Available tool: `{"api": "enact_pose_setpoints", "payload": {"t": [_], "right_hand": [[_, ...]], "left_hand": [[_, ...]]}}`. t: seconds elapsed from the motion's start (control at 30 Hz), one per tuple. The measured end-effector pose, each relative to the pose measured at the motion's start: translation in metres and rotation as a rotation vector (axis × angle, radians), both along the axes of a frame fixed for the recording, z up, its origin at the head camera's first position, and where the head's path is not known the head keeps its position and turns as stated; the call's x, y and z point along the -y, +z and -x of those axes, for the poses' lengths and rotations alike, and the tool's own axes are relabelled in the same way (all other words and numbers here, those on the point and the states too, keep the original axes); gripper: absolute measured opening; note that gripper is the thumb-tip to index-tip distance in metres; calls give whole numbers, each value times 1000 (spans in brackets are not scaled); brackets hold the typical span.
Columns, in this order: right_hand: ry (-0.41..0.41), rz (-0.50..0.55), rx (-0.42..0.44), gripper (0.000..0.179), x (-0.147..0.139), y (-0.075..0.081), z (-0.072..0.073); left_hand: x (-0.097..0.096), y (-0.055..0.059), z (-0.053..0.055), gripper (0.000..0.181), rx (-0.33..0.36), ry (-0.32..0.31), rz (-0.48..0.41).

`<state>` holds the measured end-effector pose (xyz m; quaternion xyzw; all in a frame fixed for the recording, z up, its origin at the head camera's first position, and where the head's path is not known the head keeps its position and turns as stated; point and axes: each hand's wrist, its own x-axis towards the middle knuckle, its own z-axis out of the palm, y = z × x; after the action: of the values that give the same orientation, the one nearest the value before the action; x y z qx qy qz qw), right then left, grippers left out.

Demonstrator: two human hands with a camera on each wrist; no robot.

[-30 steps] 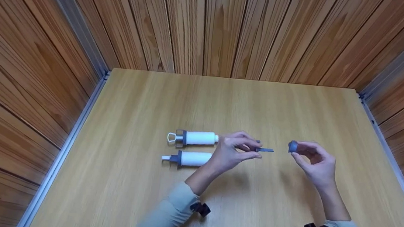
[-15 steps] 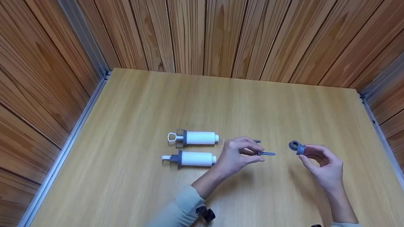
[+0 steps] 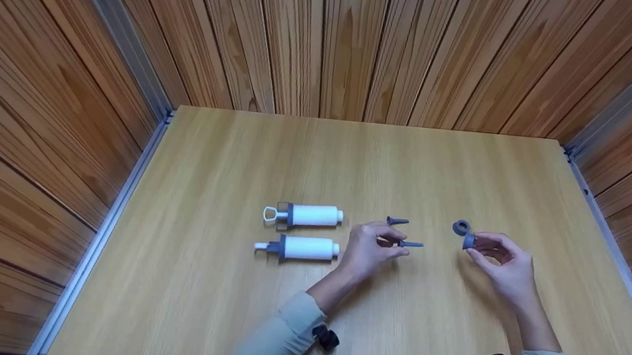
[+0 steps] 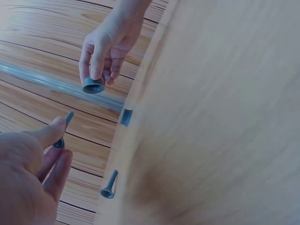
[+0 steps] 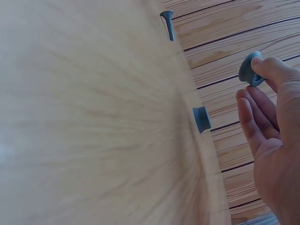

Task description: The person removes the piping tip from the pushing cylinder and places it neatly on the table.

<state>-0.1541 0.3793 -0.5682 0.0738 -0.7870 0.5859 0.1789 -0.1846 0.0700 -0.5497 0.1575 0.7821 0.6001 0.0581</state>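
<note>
My left hand [image 3: 365, 252] pinches a small grey-blue tapered nozzle [image 3: 412, 245] by its wide end, tip pointing right. In the left wrist view, this nozzle [image 4: 69, 121] shows its slim stem above the thumb. My right hand [image 3: 507, 268] grips a grey-blue threaded ring cap [image 3: 469, 241] between thumb and fingers; its hollow opening shows in the left wrist view. The hands are held apart above the table. A second nozzle [image 3: 397, 221] lies on the table behind the left hand. Just beyond the right fingertips lies another ring cap [image 3: 461, 227].
Two white syringe-like cylinders [image 3: 315, 216] with grey collars lie parallel on the wooden table [image 3: 225, 157], left of my left hand. The upper one has a loop handle [image 3: 270, 214]. Wood-panelled walls [image 3: 346, 47] enclose the table at the back and sides.
My right hand has moved right and slightly toward me with its cap, uncovering the cap on the table. My left hand has shifted toward me and slightly right, exposing the second nozzle.
</note>
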Motion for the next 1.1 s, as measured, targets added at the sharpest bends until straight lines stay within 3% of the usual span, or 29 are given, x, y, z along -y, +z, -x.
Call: {"api": "enact_pose_setpoints", "payload": {"t": [0.3,0.57,0.8,1.1], "right_hand": [[-36,-141,137,33,-9,-7,-3],[-40,-251,237,33,-16,-12,-2],[-49,-307,260,32,-20,-14,0],[0,-336,291,30,-21,-12,-3]], "left_hand": [[-3,-10,-3,24,-5,69,132],[-7,-17,-3,21,-9,86,222],[-6,-25,0,22,20,132,259],[-7,-33,2,22,49,193,277]]}}
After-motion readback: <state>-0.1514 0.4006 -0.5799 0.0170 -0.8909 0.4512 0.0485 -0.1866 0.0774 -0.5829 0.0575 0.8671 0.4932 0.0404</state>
